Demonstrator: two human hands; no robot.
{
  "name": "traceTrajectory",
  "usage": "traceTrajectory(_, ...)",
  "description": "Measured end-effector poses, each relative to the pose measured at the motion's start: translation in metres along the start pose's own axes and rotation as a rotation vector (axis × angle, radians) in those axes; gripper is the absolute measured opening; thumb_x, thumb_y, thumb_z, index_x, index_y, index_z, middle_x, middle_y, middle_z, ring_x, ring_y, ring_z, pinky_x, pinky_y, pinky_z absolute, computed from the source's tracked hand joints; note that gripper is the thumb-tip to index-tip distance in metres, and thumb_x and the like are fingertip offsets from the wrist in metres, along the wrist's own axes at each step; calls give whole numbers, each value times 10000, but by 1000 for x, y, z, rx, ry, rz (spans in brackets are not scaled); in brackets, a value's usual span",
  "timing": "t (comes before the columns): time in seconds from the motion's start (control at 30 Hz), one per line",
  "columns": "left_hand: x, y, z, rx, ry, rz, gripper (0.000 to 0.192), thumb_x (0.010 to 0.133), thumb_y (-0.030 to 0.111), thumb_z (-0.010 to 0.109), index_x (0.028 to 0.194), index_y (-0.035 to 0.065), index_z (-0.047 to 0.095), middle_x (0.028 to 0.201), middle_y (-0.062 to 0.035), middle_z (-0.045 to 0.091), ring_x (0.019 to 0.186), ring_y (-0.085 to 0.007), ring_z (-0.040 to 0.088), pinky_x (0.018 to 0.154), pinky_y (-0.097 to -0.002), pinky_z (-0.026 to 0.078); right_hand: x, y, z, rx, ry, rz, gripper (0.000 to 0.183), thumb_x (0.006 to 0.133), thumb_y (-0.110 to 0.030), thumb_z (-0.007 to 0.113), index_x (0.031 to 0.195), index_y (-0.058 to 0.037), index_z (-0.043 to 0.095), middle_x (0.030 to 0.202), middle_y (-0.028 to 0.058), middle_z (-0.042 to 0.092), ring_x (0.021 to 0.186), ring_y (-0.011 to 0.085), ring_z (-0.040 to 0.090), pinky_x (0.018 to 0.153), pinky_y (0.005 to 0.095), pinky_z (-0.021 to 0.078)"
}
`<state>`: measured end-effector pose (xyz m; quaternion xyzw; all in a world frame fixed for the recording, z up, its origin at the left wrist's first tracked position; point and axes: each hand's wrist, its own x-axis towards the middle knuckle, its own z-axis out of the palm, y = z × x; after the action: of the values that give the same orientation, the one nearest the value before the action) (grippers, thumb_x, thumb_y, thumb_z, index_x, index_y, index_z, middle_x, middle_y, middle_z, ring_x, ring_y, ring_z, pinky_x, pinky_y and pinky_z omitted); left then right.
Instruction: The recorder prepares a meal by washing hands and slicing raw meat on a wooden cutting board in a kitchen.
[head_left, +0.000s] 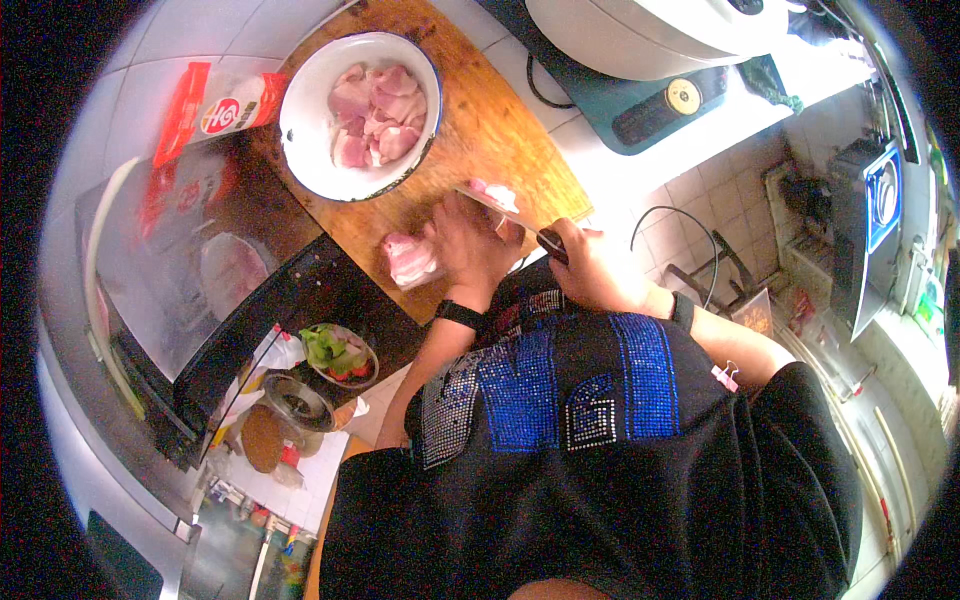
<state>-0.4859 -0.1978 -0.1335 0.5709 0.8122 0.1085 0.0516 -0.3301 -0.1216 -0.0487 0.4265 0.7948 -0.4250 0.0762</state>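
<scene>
My right hand (585, 262) is closed around the dark handle of a kitchen knife (506, 211), whose blade stands over the wooden cutting board (525, 142). My left hand (476, 244) lies on the board between the blade and a chunk of raw meat (409, 259); its fingers are blurred, and whether they hold meat cannot be seen. Pale pink cut meat (495, 193) lies on the far side of the blade. Higher up on the board stands a white enamel bowl (304, 154) with a dark rim, holding several pieces of raw meat (379, 112).
A red and white package (217, 109) is beside the bowl. Left of the board is a dark stove surface (300, 300), near a small bowl of cut vegetables (341, 352). A white appliance (645, 37) and a dark cylindrical object (652, 112) stand at the upper right.
</scene>
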Motion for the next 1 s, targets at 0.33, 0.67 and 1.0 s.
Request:
traceTrajectory(0.33, -11, -18, 33, 178, -64, 39, 531, 770, 448, 533, 1169, 101, 478, 1051, -132, 490, 926, -307, 466, 737, -454, 358, -2, -2, 1, -66, 10, -3, 244, 736, -124, 610, 959, -53, 543, 727, 181, 618, 680, 344, 628, 611, 413, 512)
traceTrajectory(0.67, -2, -7, 20, 192, -135, -85, 525, 732, 441, 586, 1147, 129, 503, 1016, -92, 506, 935, -280, 475, 739, -452, 362, 5, 9, 7, -80, 140, -166, 178, 734, -121, 602, 890, -51, 549, 669, 179, 607, 624, 344, 622, 563, 417, 500)
traceTrajectory(1.0, -4, -8, 21, 197, -32, -59, 562, 706, 500, 600, 1120, 129, 523, 981, -87, 514, 907, -280, 478, 724, -451, 360, 19, -9, -1, -90, 62, -55, 121, 762, -146, 572, 802, -32, 579, 637, 207, 596, 615, 358, 617, 567, 434, 494)
